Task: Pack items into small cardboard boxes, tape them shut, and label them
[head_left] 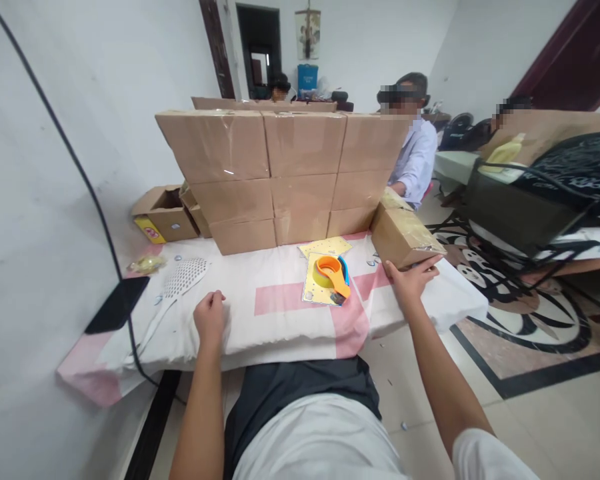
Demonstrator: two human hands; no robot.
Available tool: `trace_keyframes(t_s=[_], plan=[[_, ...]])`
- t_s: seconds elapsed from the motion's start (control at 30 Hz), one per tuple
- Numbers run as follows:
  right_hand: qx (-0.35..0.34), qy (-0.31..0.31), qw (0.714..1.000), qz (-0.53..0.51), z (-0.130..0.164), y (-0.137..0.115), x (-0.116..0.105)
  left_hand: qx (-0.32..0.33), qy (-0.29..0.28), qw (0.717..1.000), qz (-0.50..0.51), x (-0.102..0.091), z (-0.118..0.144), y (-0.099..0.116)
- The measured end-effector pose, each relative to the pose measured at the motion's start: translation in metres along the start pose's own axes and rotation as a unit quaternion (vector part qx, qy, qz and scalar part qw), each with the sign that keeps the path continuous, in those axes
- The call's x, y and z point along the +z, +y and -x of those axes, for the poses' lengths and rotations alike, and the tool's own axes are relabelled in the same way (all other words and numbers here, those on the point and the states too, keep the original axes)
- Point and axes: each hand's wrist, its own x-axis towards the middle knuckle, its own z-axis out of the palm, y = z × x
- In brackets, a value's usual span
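Note:
My left hand (210,315) rests on the table's left part, curled into a loose fist with nothing visible in it. Over to the right, my right hand (412,279) has its fingers stretched out and touches the near end of a taped cardboard box (405,235). Between my hands lies a yellow printed card (313,285). On it sit stacked orange (336,275) and blue (344,267) plastic pieces, with a yellow-green round one (321,278) partly hidden under the orange. Another yellow card (330,247) lies just behind.
A wall of stacked cardboard boxes (303,177) spans the table's back. On the left are a white fly swatter (185,277), a black phone (117,305), a hanging cable (83,170) and an open carton (167,217). A co-worker (420,150) sits behind the boxes.

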Motion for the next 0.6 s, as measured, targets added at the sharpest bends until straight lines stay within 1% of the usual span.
trace_keyframes(t_s=[0.13,0.2,0.37,0.43,0.5,0.53,0.6], plan=[[-0.03,-0.075,0.996,0.039,-0.003,0.002,0.005,0.001,0.004,1.0,0.007,0.001,0.0,-0.001],[-0.032,-0.084,0.994,0.058,-0.005,0.003,0.008,0.001,0.005,1.0,0.009,0.001,-0.001,-0.001],[0.002,-0.097,0.991,0.094,-0.018,-0.001,0.014,0.012,-0.003,1.0,0.01,0.003,-0.001,-0.001],[0.009,-0.095,0.991,0.095,-0.022,-0.004,0.016,0.02,-0.006,1.0,0.012,0.004,-0.005,0.001],[0.014,-0.091,0.992,0.087,-0.023,-0.004,0.017,0.033,-0.01,0.999,0.012,0.004,-0.016,0.005],[0.015,-0.088,0.993,0.08,-0.022,-0.003,0.018,0.04,-0.01,0.999,0.009,0.004,-0.026,0.008],[0.01,-0.07,0.996,0.059,-0.019,0.002,0.02,0.051,-0.002,0.999,-0.004,0.0,-0.054,0.016]])
